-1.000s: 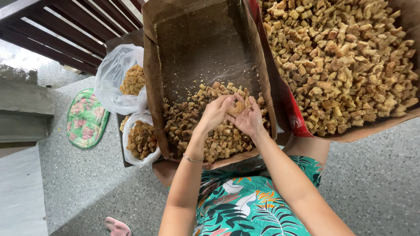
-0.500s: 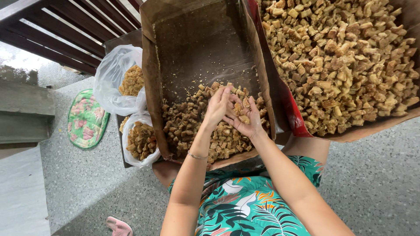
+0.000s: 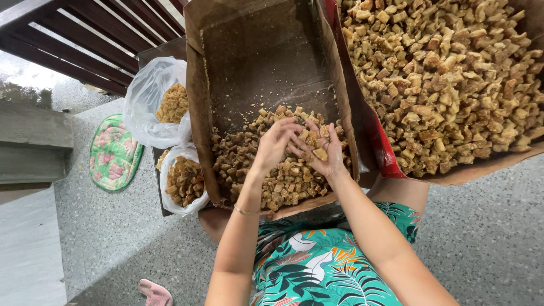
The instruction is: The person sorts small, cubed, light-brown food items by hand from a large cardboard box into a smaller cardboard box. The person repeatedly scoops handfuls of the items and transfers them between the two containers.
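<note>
Hands (image 3: 300,148) cupping fried pieces (image 3: 317,146), cardboard box (image 3: 195,113)

Soft, even daylight fills the scene, brightest at the upper left, where the wet grey ground (image 3: 22,79) glares white. Shadows stay faint. Focus is sharp; wide-angle stretch bends the edges.

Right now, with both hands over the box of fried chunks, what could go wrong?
The right hand cups loose chunks with fingers spread; some could slip off. The cardboard box seems to rest tilted on the lap, so it might slide. The open plastic bags beside it could tip.
</note>
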